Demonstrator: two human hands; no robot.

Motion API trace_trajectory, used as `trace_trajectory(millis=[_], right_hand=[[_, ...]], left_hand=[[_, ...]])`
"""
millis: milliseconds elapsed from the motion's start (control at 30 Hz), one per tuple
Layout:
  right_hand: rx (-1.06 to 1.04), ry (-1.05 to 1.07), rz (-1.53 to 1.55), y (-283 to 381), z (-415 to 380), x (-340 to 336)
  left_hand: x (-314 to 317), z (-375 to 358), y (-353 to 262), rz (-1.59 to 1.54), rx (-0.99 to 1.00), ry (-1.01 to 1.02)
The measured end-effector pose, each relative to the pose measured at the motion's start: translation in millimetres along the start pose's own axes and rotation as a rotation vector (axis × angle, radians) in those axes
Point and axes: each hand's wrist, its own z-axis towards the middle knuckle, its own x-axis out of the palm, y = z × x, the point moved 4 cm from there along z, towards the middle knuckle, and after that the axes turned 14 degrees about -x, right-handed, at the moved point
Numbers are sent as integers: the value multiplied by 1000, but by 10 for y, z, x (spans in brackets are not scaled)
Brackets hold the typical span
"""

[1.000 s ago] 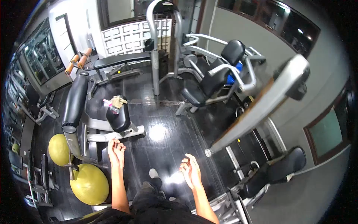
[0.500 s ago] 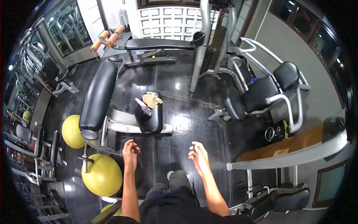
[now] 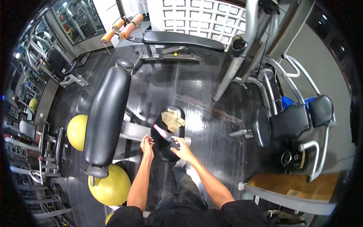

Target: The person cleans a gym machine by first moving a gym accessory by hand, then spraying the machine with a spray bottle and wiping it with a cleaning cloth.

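Observation:
A black padded seat [image 3: 166, 151] stands in front of me. On it lie a crumpled beige cloth [image 3: 173, 119] and a slim bottle-shaped item [image 3: 163, 132], pink at one end and clear and dark at the other. My right hand [image 3: 183, 150] reaches over the seat's near right side, thumb and fingers apart, fingertips right at the item's lower end. Beside the seat's left edge is my left hand [image 3: 147, 146], holding nothing, its fingers loosely bent and apart.
A long black backrest pad [image 3: 107, 113] rises at left, with yellow exercise balls [image 3: 110, 186] beside it. Behind stands a bench [image 3: 181, 39] with orange foam rollers [image 3: 130, 27]. A seated machine [image 3: 290, 120] is at right, near a brown board [image 3: 295, 185].
I have stepped closer to the seat. Both hands have moved forward, and the right has swung inward over the seat to the pink-ended item. The cloth and item still lie there.

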Motion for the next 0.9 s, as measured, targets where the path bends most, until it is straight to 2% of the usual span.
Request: trace_trajectory(millis=[33,67,133,200,267,400,467,500,600,733,833,900], right_hand=[[-67,9,-100,-96,124,32],[-129,16,-198,-191,232,77],[-95,104,-202,-305,426,160],[-105,171,-230,-402,565,256],[-96,178,-208,-504,674,307],[-141,208,-244,-647,722,330],[-56,259,-199,-604,723,227],[-58,188,-167,-566,714,170],[50,53,-86,-536,635,31],[80,-112,-108,-392,363,-250],[141,-216,-195,-296,55,-441],[182,-314,-256,-269,-169,-530]], left_hand=[[39,224,-54,0,-4,-10],[64,452,-73,37,-89,-38],[135,792,-104,76,-188,-79],[217,1055,-103,325,-262,-28],[353,1254,-72,511,-235,75],[671,1448,136,646,-359,210],[763,1602,326,867,-277,192],[821,1632,328,1158,-37,91],[1110,1330,214,1306,137,-90],[1064,1464,328,1345,48,-65],[1269,1073,87,1112,281,91],[1352,759,10,995,271,206]])
